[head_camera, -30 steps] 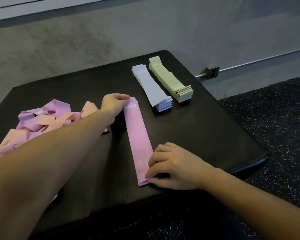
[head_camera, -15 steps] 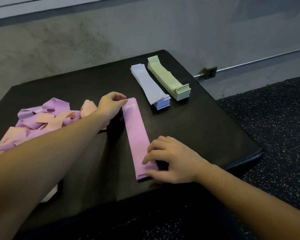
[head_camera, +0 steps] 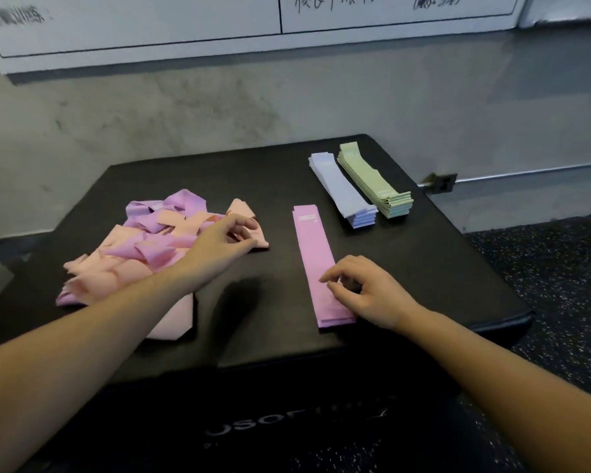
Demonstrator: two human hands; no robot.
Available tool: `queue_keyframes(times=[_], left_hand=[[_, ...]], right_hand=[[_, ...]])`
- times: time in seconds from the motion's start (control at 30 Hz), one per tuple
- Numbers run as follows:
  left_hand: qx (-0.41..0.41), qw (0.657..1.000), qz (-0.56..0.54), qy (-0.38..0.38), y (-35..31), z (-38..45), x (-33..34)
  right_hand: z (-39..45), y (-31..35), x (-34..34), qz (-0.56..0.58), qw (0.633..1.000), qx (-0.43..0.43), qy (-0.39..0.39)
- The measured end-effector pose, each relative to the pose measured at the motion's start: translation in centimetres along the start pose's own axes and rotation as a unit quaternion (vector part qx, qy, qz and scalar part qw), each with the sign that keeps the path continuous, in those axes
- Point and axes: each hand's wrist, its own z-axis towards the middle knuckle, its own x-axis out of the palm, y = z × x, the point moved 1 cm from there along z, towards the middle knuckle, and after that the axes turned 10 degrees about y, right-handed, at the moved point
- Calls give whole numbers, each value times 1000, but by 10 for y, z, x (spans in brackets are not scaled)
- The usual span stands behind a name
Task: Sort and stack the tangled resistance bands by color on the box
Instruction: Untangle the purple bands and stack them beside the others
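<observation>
Three sorted stacks on the black padded box (head_camera: 440, 268): flat pink-purple band stack (head_camera: 316, 264), lavender-blue stack (head_camera: 343, 191), pale green stack (head_camera: 372, 182). One tangled purple-and-peach band pile (head_camera: 144, 244) at left. Left hand (head_camera: 224, 238) over the pile, fingers loosely curled, grip unclear. Right hand (head_camera: 369, 291) rests curled fingertips on the pink stack, pinning it. Advice: pull one band free, flatten, align edges.

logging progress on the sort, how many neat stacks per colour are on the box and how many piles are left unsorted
blue stack: 1
green stack: 1
purple stack: 1
tangled pile, purple and peach mixed: 1
total: 3 neat stacks, 1 unsorted pile on the box
</observation>
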Motion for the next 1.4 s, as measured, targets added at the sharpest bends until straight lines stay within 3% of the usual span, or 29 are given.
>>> queue_keyframes(times=[0.13,0.27,0.33,0.6,0.8,0.9,0.97,1.1,1.23,1.4], left_hand=[[8,997,56,-56,19,-37,-31],[-1,961,257,-99,52,-58,-65],[-25,949,301,-93,71,-62,-77],[-88,976,179,-92,122,-63,-81],[-32,984,103,-144,136,-72,-74],[6,976,135,-171,133,-76,-72],[33,965,169,-196,129,-78,-70],[75,949,200,-233,123,-82,-65],[63,936,273,-215,128,-82,-61],[83,930,295,-202,120,-82,-63]], right_hand=[[19,36,17,-9,999,-21,36],[46,64,35,-10,997,-22,73],[61,76,43,-11,997,-8,76],[134,115,74,-8,993,25,113],[171,128,108,-95,986,35,130],[171,128,112,-130,985,11,109],[164,132,107,-85,994,2,67],[154,138,83,160,984,76,-29],[156,137,66,423,892,147,-52],[149,148,51,544,820,167,-62]])
